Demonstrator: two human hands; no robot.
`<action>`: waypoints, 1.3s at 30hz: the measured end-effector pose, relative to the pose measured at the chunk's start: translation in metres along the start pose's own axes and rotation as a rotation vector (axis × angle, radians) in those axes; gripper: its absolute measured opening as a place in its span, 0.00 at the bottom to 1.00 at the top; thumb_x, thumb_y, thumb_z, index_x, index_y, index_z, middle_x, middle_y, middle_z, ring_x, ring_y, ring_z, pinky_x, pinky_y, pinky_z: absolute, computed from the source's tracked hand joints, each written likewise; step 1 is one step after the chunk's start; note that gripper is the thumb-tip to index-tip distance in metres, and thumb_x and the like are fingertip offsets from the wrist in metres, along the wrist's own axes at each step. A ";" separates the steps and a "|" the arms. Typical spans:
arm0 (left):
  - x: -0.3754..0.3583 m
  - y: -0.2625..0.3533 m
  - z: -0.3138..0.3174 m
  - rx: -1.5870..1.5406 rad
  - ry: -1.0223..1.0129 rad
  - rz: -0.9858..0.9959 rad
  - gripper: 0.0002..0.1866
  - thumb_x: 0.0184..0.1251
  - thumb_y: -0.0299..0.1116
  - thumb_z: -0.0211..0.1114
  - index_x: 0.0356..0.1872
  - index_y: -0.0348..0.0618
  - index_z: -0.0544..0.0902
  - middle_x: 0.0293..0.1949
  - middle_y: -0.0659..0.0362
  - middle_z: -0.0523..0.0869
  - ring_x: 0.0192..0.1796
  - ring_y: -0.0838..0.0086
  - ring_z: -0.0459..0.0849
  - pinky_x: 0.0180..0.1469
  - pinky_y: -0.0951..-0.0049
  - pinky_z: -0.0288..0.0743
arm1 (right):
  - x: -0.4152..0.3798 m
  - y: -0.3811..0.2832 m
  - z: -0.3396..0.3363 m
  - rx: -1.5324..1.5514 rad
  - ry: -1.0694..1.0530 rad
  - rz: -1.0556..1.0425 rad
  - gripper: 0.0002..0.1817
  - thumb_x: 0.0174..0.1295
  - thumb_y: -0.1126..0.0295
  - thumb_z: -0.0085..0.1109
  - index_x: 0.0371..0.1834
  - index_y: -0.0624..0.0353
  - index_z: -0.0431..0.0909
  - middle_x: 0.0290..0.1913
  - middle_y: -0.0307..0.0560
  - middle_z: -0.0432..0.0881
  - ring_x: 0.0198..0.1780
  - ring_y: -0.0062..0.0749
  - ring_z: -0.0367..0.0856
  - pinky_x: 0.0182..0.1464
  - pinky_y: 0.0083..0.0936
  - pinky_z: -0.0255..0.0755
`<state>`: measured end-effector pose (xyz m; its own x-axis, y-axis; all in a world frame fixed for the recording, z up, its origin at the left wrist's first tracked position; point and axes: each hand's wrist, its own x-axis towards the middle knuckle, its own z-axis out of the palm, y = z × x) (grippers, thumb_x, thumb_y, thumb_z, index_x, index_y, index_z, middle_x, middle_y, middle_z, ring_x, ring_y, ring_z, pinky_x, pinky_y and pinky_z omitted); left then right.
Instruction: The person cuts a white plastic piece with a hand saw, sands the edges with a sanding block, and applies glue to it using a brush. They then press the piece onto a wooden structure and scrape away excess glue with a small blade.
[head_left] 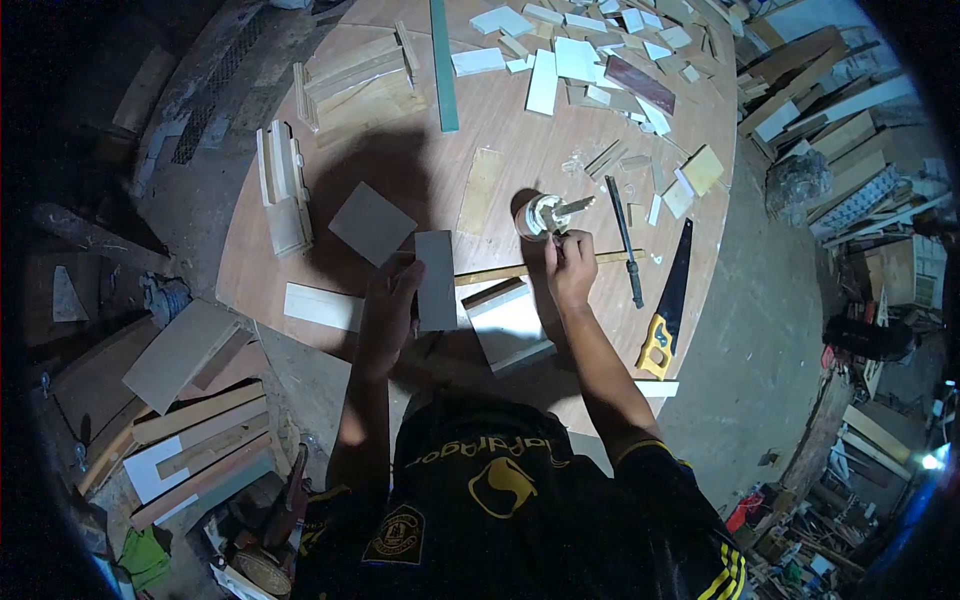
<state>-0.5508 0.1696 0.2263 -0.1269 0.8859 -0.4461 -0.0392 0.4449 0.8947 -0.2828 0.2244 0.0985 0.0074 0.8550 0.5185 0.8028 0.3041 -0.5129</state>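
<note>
My left hand (393,300) is closed round the edge of a grey rectangular board (436,282), held up above the near side of the table. A square grey board (372,222) lies just beyond that hand. My right hand (573,268) is pinched at the near rim of a small white tub (528,218) and grips what looks like a small stick (548,222) dipping into it. Another short piece of wood (575,207) juts over the tub's right side. Close to my right wrist stands an open box-like white piece (508,325), with a long wooden strip (490,274) behind it.
A handsaw (675,290) with a yellow handle and a dark bar-like tool (625,240) lie on the right. White offcuts (575,60) crowd the far side. Wooden assemblies (360,85) and a green strip (444,65) are at the far left. Stacked boards (200,450) lie on the floor.
</note>
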 end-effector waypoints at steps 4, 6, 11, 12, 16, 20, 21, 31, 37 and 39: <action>0.005 -0.008 0.001 -0.101 -0.023 -0.004 0.17 0.71 0.43 0.58 0.49 0.39 0.77 0.34 0.61 0.79 0.35 0.82 0.76 0.36 0.80 0.70 | -0.002 0.000 0.004 0.006 -0.006 0.012 0.07 0.58 0.76 0.63 0.31 0.65 0.74 0.36 0.54 0.75 0.35 0.49 0.77 0.36 0.36 0.73; 0.003 -0.002 0.005 -0.040 0.010 0.049 0.17 0.71 0.43 0.58 0.48 0.39 0.78 0.34 0.61 0.79 0.35 0.82 0.76 0.35 0.80 0.70 | -0.001 -0.001 0.003 0.004 -0.010 0.011 0.07 0.58 0.76 0.63 0.32 0.65 0.74 0.36 0.54 0.76 0.35 0.49 0.77 0.36 0.35 0.73; 0.008 -0.011 0.006 -0.044 0.012 0.057 0.16 0.71 0.43 0.58 0.47 0.40 0.78 0.31 0.62 0.79 0.32 0.84 0.76 0.31 0.81 0.68 | -0.007 -0.003 -0.002 0.026 -0.024 -0.001 0.06 0.58 0.77 0.63 0.32 0.64 0.74 0.37 0.54 0.76 0.35 0.48 0.78 0.34 0.34 0.74; 0.009 -0.012 0.006 -0.073 -0.002 0.054 0.15 0.70 0.43 0.58 0.46 0.41 0.78 0.30 0.63 0.79 0.30 0.84 0.76 0.29 0.81 0.68 | -0.009 -0.004 -0.004 0.040 -0.035 0.004 0.06 0.57 0.77 0.63 0.31 0.64 0.75 0.37 0.54 0.76 0.35 0.48 0.79 0.34 0.34 0.74; 0.011 -0.014 0.006 -0.067 -0.002 -0.020 0.15 0.70 0.42 0.58 0.44 0.41 0.79 0.29 0.63 0.79 0.29 0.85 0.75 0.27 0.82 0.66 | -0.016 -0.007 -0.010 0.056 -0.058 0.004 0.06 0.56 0.77 0.64 0.31 0.65 0.75 0.36 0.54 0.76 0.33 0.46 0.79 0.33 0.32 0.74; 0.014 -0.020 0.011 -0.069 0.005 0.043 0.14 0.70 0.42 0.58 0.44 0.40 0.79 0.30 0.63 0.79 0.30 0.85 0.74 0.28 0.81 0.66 | -0.021 -0.013 -0.014 0.059 -0.062 -0.047 0.07 0.56 0.77 0.65 0.30 0.66 0.75 0.37 0.55 0.76 0.33 0.46 0.78 0.32 0.31 0.73; 0.015 -0.023 0.011 -0.081 0.013 0.103 0.14 0.70 0.42 0.58 0.44 0.40 0.79 0.30 0.63 0.78 0.31 0.85 0.74 0.28 0.81 0.66 | -0.024 -0.018 -0.016 0.115 -0.068 -0.041 0.06 0.58 0.77 0.64 0.31 0.65 0.75 0.35 0.53 0.77 0.32 0.42 0.78 0.31 0.29 0.73; 0.000 -0.008 0.008 -0.133 0.012 -0.043 0.14 0.69 0.43 0.59 0.42 0.43 0.79 0.28 0.66 0.77 0.24 0.88 0.73 0.20 0.83 0.62 | 0.002 -0.109 -0.092 1.437 -0.177 1.441 0.08 0.67 0.66 0.58 0.31 0.53 0.73 0.26 0.36 0.75 0.28 0.21 0.74 0.30 0.19 0.69; -0.012 -0.013 0.013 -0.155 -0.007 -0.011 0.13 0.69 0.43 0.58 0.42 0.45 0.79 0.27 0.67 0.77 0.21 0.89 0.72 0.17 0.84 0.59 | -0.009 -0.096 -0.103 1.350 -0.186 1.360 0.08 0.68 0.66 0.57 0.31 0.54 0.74 0.27 0.39 0.77 0.28 0.21 0.74 0.29 0.18 0.69; -0.017 -0.014 0.013 -0.137 -0.013 -0.037 0.13 0.69 0.43 0.58 0.42 0.45 0.79 0.27 0.66 0.77 0.23 0.88 0.73 0.18 0.83 0.61 | -0.015 -0.084 -0.104 1.300 -0.151 1.412 0.07 0.68 0.67 0.56 0.32 0.55 0.74 0.28 0.39 0.78 0.27 0.21 0.74 0.28 0.17 0.68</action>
<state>-0.5355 0.1502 0.2210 -0.1098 0.8713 -0.4784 -0.1786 0.4562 0.8718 -0.2882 0.1425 0.2048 0.0554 0.7268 -0.6846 -0.6087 -0.5189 -0.6002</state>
